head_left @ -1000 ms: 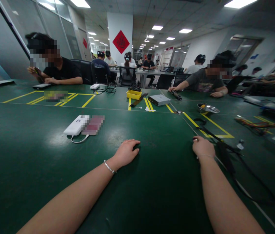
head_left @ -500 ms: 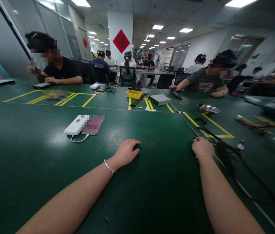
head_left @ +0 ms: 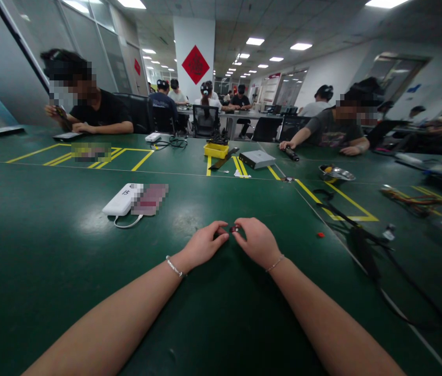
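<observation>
My left hand [head_left: 205, 244] rests on the green table [head_left: 48, 261], fingers curled toward the middle, a silver bracelet on its wrist. My right hand [head_left: 257, 242] sits beside it, pinching a tiny dark and red part [head_left: 233, 228] at its fingertips. The left fingertips nearly touch that part; whether they grip it I cannot tell. A small red piece [head_left: 318, 235] lies alone on the table to the right.
A white power bank [head_left: 122, 201] with a cable lies ahead left. Black cables [head_left: 362, 240] trail at right beside yellow floor-style markings. A yellow bin [head_left: 215, 151], grey box [head_left: 257, 159] and metal dish [head_left: 336, 173] stand farther off. Other people sit across the table.
My right hand has moved left from the black cables to meet my left hand, bringing a tiny part. A small red piece now lies where the hand was.
</observation>
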The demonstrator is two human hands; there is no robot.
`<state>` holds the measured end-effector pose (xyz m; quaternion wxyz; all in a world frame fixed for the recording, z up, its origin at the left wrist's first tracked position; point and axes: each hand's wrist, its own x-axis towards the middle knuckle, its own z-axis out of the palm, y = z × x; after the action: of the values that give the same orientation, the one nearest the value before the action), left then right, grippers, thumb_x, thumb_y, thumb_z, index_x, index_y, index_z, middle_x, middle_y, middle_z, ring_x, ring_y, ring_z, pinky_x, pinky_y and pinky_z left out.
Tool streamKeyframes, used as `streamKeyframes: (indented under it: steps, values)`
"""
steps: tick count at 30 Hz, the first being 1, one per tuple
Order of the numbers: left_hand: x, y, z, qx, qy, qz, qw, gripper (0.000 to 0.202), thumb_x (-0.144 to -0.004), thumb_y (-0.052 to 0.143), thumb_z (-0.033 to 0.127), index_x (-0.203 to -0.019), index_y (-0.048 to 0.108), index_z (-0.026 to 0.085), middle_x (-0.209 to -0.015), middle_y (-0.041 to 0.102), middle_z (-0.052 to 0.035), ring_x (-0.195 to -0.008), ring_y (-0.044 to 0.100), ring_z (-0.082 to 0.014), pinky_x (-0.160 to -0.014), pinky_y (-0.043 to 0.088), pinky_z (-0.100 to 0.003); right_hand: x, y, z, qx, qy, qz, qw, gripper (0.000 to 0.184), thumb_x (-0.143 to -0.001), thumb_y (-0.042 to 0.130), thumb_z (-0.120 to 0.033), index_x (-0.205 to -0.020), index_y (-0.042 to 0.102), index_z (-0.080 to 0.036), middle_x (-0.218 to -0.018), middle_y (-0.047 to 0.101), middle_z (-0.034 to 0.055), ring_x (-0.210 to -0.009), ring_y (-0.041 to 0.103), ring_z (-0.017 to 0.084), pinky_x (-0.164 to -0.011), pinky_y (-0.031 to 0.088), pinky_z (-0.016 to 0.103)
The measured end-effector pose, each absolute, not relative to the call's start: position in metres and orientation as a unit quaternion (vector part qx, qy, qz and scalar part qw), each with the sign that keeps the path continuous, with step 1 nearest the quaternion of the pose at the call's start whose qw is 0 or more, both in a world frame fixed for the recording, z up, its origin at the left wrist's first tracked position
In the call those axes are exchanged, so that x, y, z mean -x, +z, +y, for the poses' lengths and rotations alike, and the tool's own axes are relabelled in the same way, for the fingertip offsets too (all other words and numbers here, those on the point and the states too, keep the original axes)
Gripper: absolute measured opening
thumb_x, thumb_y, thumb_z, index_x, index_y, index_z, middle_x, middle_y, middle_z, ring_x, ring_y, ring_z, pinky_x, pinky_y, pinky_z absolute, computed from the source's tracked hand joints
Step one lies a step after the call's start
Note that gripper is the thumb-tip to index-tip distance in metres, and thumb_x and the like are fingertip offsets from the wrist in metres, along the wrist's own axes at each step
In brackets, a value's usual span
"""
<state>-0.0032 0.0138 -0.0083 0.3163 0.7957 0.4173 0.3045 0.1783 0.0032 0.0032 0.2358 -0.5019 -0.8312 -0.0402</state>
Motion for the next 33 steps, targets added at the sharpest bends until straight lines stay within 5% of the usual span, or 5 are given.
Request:
streamKeyframes:
  steps: [7, 18, 25, 29, 33]
  values:
    - [0.002, -0.018, 0.018, -0.711, 0.388, 0.401, 0.429, 0.017, -0.080, 0.051, 0.027, -0.093, 0.054, 0.018, -0.079, 0.061, -0.0010, -0.073, 0.058, -0.0129, -0.069, 0.046, -0.026, -0.177, 0.003, 0.001, 0.467, 0.044, -0.842, 0.265, 0.034, -0.081, 0.047, -0.039, -0.109, 0.054, -0.020, -0.105, 0.059, 0.0107, -0.095, 0.052, 0.024, -0.085, 0.038, 0.039]
    - [0.004, -0.009, 0.021, -0.603, 0.442, 0.425, 0.511, 0.025, -0.086, 0.037, 0.027, -0.097, 0.055, 0.013, -0.063, 0.053, 0.0007, -0.054, 0.049, -0.0079, -0.050, 0.037, -0.019, -0.330, 0.007, 0.015, 0.912, 0.008, -0.399, 0.097, 0.055, -0.075, 0.044, -0.045, -0.116, 0.050, -0.009, -0.116, 0.043, 0.0257, -0.101, 0.051, 0.037, -0.076, 0.044, 0.047]
    - [0.005, -0.009, 0.023, -0.586, 0.447, 0.424, 0.526, 0.026, -0.080, 0.047, 0.023, -0.104, 0.055, 0.014, -0.082, 0.059, -0.0032, -0.065, 0.054, -0.0088, -0.055, 0.041, -0.020, -0.336, -0.004, 0.026, 0.874, 0.030, -0.477, 0.085, 0.026, -0.073, 0.045, -0.021, -0.089, 0.064, -0.014, -0.095, 0.060, 0.0171, -0.089, 0.058, 0.028, -0.074, 0.045, 0.039]
    - [0.003, -0.009, 0.022, -0.590, 0.440, 0.423, 0.528, 0.027, -0.075, 0.053, 0.017, -0.102, 0.055, 0.015, -0.086, 0.061, -0.0034, -0.068, 0.055, -0.0091, -0.065, 0.046, -0.023, -0.300, 0.000, 0.030, 0.800, 0.141, -0.540, 0.220, 0.016, -0.072, 0.051, -0.024, -0.079, 0.064, -0.019, -0.084, 0.063, 0.0074, -0.078, 0.059, 0.021, -0.073, 0.046, 0.035]
    - [0.002, -0.010, 0.022, -0.593, 0.440, 0.412, 0.535, 0.026, -0.074, 0.054, 0.015, -0.099, 0.055, 0.014, -0.087, 0.063, -0.0042, -0.072, 0.057, -0.0099, -0.071, 0.047, -0.026, -0.247, 0.003, 0.023, 0.590, 0.471, -0.475, 0.451, 0.008, -0.070, 0.057, -0.021, -0.075, 0.061, -0.017, -0.076, 0.062, 0.0027, -0.066, 0.056, 0.011, -0.069, 0.048, 0.026]
